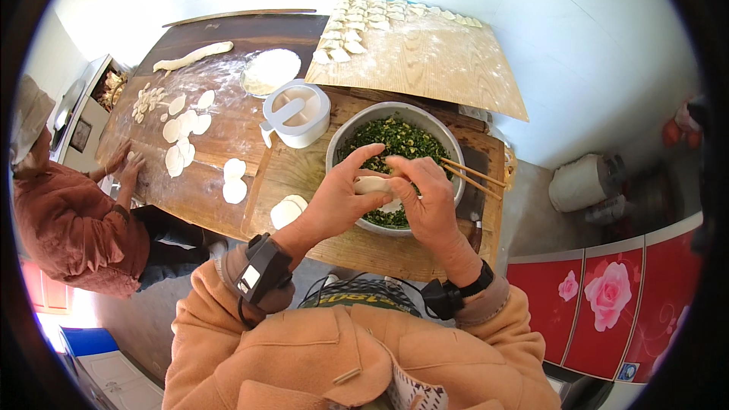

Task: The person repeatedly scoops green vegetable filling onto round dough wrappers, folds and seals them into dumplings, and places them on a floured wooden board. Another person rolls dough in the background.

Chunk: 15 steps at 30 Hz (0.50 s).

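Over a metal bowl point(332, 153), both my hands work on a pale dumpling point(372, 185). My left hand point(332, 196) cups it from the left, its thumb and fingers closed around it. My right hand point(429, 193) pinches its right end, fingers bent. Chopped green filling point(395, 134) fills much of the bowl. A pair of wooden chopsticks point(474, 175) leans out over the bowl's right rim. Round dough wrappers point(288, 211) lie on the table to the left of my left wrist.
Folded dumplings point(353, 23) sit in rows on a floured board point(440, 61) at the back. A white lidded container point(298, 115) stands beside the bowl. Farther left are a flour bowl point(271, 70), a dough roll point(194, 55), more wrappers point(186, 127) and a co-worker's hands point(125, 165).
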Each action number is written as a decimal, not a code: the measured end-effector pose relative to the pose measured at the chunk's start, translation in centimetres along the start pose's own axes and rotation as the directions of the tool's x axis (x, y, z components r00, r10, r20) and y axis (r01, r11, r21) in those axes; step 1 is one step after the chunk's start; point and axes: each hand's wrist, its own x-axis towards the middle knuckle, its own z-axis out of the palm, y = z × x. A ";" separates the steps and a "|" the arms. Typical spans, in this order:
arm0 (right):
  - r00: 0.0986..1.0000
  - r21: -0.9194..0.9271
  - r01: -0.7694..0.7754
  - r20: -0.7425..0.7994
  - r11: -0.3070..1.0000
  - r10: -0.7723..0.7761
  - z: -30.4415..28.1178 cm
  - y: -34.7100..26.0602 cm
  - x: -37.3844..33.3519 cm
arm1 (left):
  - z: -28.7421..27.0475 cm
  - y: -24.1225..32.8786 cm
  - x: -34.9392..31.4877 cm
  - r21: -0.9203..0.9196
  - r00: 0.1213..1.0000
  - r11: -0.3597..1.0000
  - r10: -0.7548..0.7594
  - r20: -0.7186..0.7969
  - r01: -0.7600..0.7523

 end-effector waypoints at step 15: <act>0.947 -0.167 0.231 -0.187 0.958 -0.261 -0.8 0.9 0.2 | 0.6 0.9 1.3 0.346 0.988 0.926 0.152 0.019 -0.150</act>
